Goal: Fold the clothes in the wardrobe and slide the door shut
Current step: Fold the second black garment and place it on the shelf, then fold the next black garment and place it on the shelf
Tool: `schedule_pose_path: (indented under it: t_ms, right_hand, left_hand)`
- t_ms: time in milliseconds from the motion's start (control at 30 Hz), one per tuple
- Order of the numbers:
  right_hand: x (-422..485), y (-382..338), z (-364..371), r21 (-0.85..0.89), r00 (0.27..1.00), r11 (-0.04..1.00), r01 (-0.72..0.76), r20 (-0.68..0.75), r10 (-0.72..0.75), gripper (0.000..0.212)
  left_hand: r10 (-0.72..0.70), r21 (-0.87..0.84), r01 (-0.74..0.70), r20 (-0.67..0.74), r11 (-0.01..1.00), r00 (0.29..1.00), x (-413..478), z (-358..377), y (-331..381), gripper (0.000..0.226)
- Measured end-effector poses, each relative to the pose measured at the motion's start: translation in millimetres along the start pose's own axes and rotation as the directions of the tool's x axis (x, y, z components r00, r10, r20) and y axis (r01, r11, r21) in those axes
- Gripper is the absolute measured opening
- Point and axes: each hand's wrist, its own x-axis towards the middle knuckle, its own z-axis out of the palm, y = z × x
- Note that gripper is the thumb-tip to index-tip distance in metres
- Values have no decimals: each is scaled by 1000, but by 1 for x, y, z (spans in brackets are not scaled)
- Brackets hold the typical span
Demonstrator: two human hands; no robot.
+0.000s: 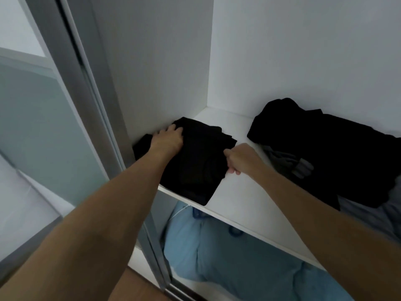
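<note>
Black cloth lies under the fingers [173, 128] of the left hand [168, 139]. They are fairly straight and spread, and press flat on the far left part of a folded black garment [195, 164]. The right hand [240, 158] is at the garment's right edge, its fingers curled under and its thumb on top, pinching that edge. Both bare forearms reach in from the near side.

The folded black garment lies on the left end of a white shelf [238, 198] inside the wardrobe, close against the white side wall [162, 61]. Its near corner hangs slightly over the shelf's front edge. A strip of bare shelf lies to its right. Beyond that, well apart from the garment, a heap of dark clothes [325, 153] sprawls unfolded towards the right edge of view. A grey piece [288, 164] pokes out from under its near left side.

Below the shelf, pale blue bedding [217, 257] fills the lower compartment. To the left of the side wall stands the sliding door [71, 88], with a grey metal frame and a frosted pale panel, leaving this section of the wardrobe open. A patch of wooden floor [134, 286] shows at the near edge beside the door's foot.
</note>
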Motion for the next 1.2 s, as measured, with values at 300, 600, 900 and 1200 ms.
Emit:
schedule_pose_path:
  t_ms: [300,600,900,1200]
  right_hand:
    - [-8,51,-94,117,954,989,91,-294,-53,40]
    - [-31,132,-148,-372,880,922,-107,-466,-86,49]
    - [-35,190,-157,-448,838,873,-191,-537,-92,33]
    - [-74,158,-175,387,615,882,269,-774,152,18]
  left_hand:
    - [151,-119,-135,141,984,978,-27,8,76,72]
    - [111,24,-111,-11,994,994,-15,3,142,59]
    - [299,-452,-281,-33,847,954,-36,8,245,19]
    - [466,-863,190,424,468,776,-54,-6,266,60]
